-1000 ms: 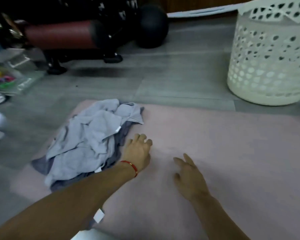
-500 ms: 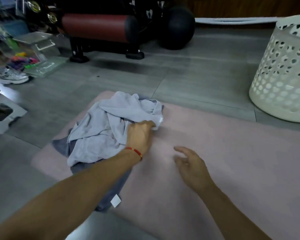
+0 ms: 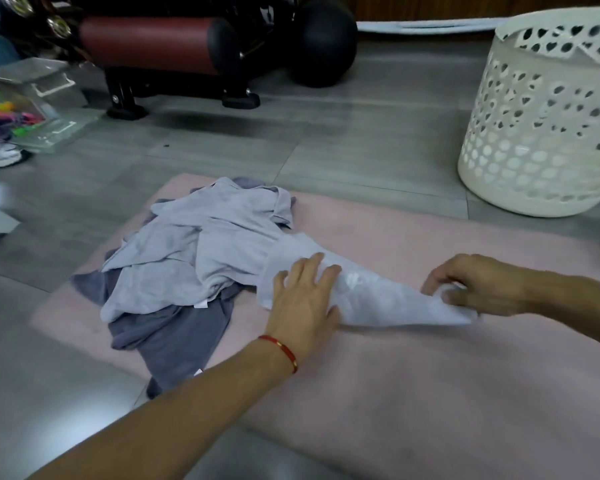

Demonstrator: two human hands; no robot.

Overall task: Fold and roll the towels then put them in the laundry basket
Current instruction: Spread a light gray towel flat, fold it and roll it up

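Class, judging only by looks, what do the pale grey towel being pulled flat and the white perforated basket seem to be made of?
Pale grey towel: soft matte cloth, probably cotton or microfibre; it creases and drapes limply. White perforated laundry basket: likely moulded plastic, smooth with a slight sheen; rigid walls, regular punched holes.

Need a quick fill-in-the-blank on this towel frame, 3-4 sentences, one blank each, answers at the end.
1. The left hand, with a ____ bracelet at its wrist, lies flat on the light towel.
2. The right hand pinches that towel's ____.
3. The towel pile lies on a ____ mat.
4. The white laundry basket stands on the ____, off the mat.

Missing words: red; corner; pink; floor
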